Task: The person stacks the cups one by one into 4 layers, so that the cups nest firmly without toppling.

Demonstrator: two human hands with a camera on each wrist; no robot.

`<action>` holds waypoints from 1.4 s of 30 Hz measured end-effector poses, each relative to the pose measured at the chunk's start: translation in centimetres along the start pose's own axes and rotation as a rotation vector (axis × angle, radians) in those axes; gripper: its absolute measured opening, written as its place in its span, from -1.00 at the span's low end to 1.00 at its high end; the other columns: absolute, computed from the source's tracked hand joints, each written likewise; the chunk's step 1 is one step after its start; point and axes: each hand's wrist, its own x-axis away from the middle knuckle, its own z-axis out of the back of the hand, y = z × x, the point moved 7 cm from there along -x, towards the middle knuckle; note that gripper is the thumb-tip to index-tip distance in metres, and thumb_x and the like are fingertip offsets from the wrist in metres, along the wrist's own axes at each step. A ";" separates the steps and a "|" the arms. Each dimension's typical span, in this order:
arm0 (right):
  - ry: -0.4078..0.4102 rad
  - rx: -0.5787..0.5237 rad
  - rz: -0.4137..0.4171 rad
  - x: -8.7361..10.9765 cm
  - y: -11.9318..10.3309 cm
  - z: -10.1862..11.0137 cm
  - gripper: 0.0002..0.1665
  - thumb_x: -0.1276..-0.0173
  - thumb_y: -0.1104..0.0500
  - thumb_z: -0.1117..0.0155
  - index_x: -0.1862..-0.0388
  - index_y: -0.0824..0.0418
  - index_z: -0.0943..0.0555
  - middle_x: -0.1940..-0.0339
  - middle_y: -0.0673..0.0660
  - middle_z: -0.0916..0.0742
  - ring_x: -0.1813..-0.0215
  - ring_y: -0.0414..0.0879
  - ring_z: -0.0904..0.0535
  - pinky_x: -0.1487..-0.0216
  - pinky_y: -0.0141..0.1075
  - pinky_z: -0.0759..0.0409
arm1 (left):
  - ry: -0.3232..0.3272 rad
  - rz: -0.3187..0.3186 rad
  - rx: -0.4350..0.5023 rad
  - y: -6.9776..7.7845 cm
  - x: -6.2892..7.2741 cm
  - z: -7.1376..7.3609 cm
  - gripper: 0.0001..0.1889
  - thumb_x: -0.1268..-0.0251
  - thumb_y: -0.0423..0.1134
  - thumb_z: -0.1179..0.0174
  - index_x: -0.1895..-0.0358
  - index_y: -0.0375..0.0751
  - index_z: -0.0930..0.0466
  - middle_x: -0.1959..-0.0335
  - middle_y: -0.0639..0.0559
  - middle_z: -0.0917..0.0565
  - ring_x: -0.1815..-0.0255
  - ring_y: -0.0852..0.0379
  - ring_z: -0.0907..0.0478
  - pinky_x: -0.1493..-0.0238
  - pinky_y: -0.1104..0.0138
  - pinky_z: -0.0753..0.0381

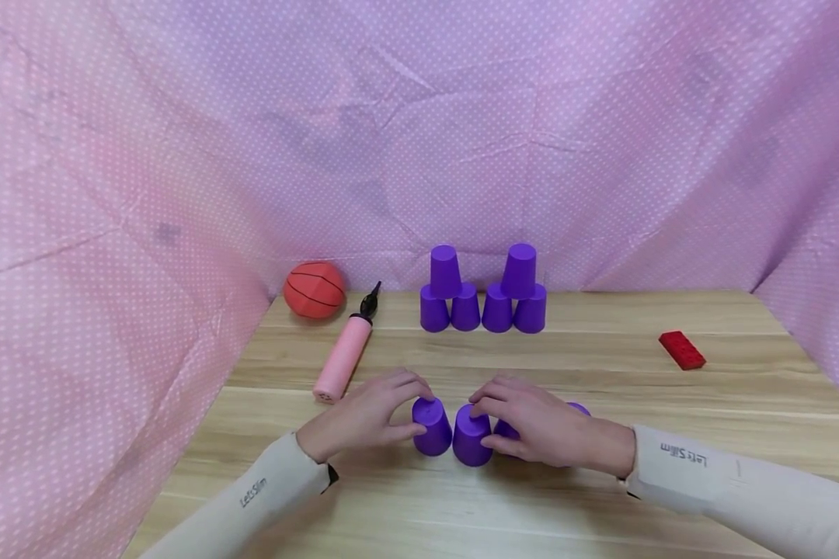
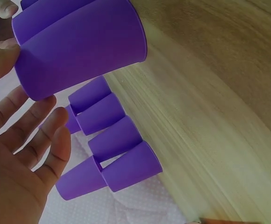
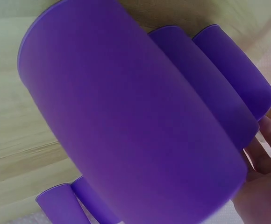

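Several purple cups stand upside down in a near row. My left hand [image 1: 370,415] pinches the leftmost cup [image 1: 431,436], thumb on its near side and fingers at its far top edge; the left wrist view shows this cup [image 2: 79,51] close up. Next to it, my right hand [image 1: 541,423] grips another cup [image 1: 471,446] between thumb and fingers. More purple shows behind the right hand: a partly covered cup [image 1: 504,432] and a cup [image 1: 579,407] mostly hidden by the wrist. A large cup [image 3: 126,112] fills much of the right wrist view.
Farther back stand two small purple cup pyramids, a left one [image 1: 445,272] and a right one [image 1: 520,272], each one cup over two. A pink hand pump [image 1: 345,357] and a red ball [image 1: 315,289] lie left. A red toy brick [image 1: 682,350] lies right on the wooden table [image 1: 601,334].
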 end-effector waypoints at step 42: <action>0.116 -0.073 0.056 0.0 0.1 1.2 -0.70 -0.22 0.09 -0.36 0.09 0.10 -0.55 0.04 0.00 -0.57 0.03 -0.15 -0.52 0.03 -0.29 -0.54 | 0.001 0.038 0.059 0.3 0.1 0.2 -0.72 -0.26 -0.08 -0.24 0.01 -0.01 -0.49 0.00 0.22 -0.49 -0.04 0.30 -0.41 -0.06 0.40 -0.44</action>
